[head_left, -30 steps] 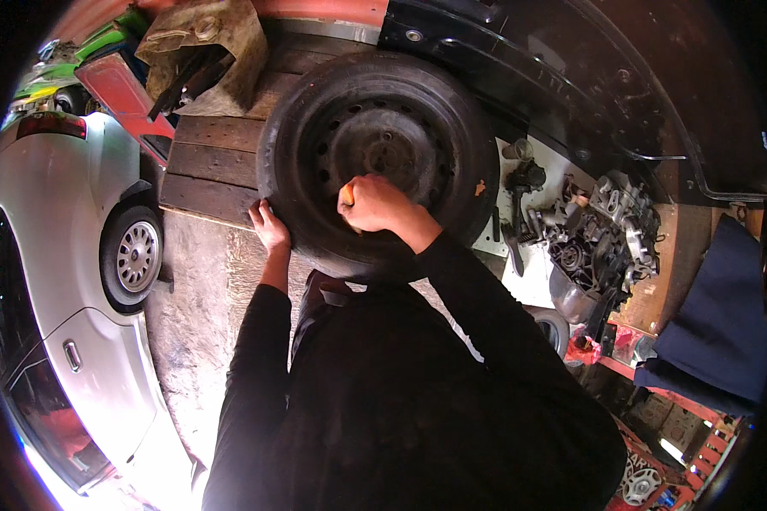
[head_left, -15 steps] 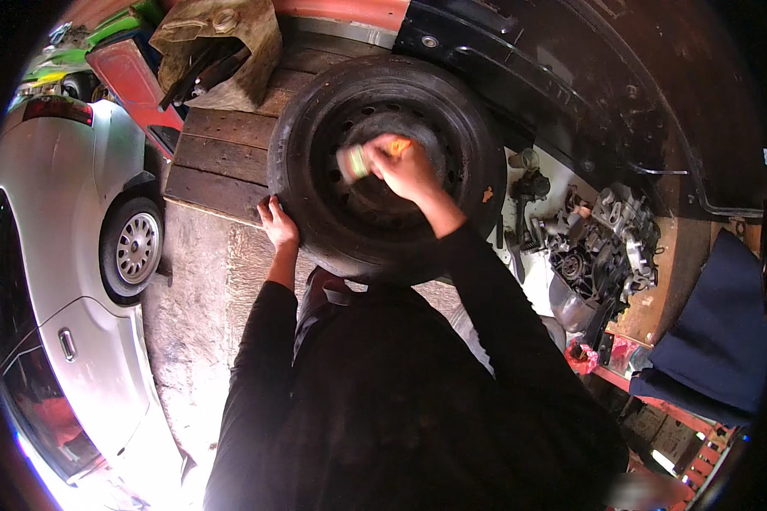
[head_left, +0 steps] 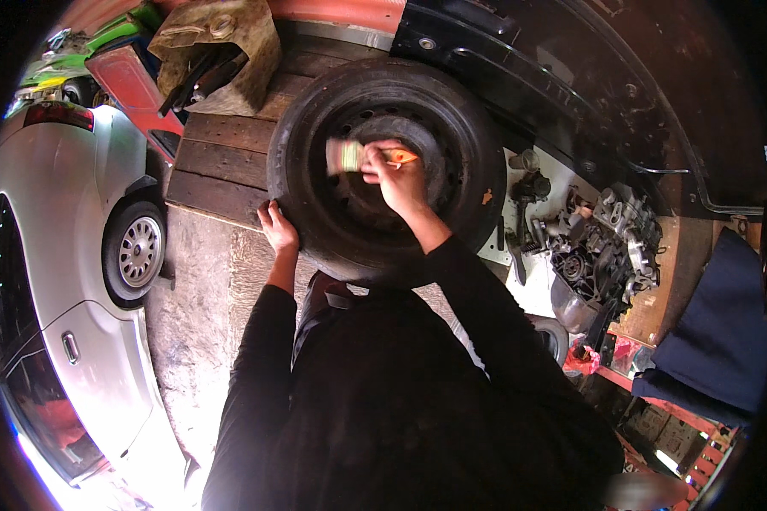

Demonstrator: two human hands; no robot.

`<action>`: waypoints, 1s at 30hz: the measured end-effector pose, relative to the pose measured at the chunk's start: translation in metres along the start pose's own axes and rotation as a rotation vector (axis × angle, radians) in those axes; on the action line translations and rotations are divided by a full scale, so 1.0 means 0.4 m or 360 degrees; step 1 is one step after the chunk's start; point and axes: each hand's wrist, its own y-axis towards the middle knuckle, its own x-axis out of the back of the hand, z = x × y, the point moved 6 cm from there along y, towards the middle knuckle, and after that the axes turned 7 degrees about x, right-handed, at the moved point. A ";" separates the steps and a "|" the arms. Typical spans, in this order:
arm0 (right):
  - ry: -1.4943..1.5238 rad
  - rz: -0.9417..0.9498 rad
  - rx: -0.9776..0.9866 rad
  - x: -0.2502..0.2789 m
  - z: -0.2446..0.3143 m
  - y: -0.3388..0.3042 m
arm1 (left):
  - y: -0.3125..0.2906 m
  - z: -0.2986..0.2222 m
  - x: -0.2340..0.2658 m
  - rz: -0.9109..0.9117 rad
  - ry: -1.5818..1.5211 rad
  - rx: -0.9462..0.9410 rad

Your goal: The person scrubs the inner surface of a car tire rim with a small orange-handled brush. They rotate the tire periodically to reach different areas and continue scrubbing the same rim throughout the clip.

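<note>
- Curling round the orange handle of a short paintbrush with pale bristles (head_left: 346, 157), the right hand (head_left: 400, 183) is closed on it, above the middle of the wheel.
- Loosely open, the left hand (head_left: 279, 232) lays its fingers against the left outer edge of the thick black rubber tyre (head_left: 477, 145), not closed round it.
- Under the brush is the dark round steel rim (head_left: 392, 129), pierced by a ring of holes and set inside the tyre. Brushwork looks to be under way; the bristles are blurred, so whether they touch the rim cannot be told. The metal looks evenly dark, so which parts are done and which are left does not show.
- Beneath the tyre, which lies flat, is the weathered wooden-plank counter (head_left: 217, 162).
- To the right, greasy grey metal engine parts (head_left: 605, 243) sit in a cluster, well apart from the hands.
- Beyond the tyre, on the counter's far left, stands a cut-open, grimy beige container (head_left: 260, 85) with dark tools inside.
- Farther left, a silver car (head_left: 68, 281) stands beside the counter.
</note>
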 end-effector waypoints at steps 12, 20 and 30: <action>0.0459 -0.0357 0.0021 -0.038 -0.045 0.051 | 0.001 -0.007 -0.003 0.0004 0.0072 -0.0090; -0.0908 0.0173 0.0362 -0.077 0.021 0.173 | -0.016 -0.036 0.016 -0.0025 -0.0074 0.0124; -0.1230 -0.0189 0.0520 -0.128 -0.074 0.166 | -0.021 -0.011 -0.001 -0.0050 -0.0093 0.0001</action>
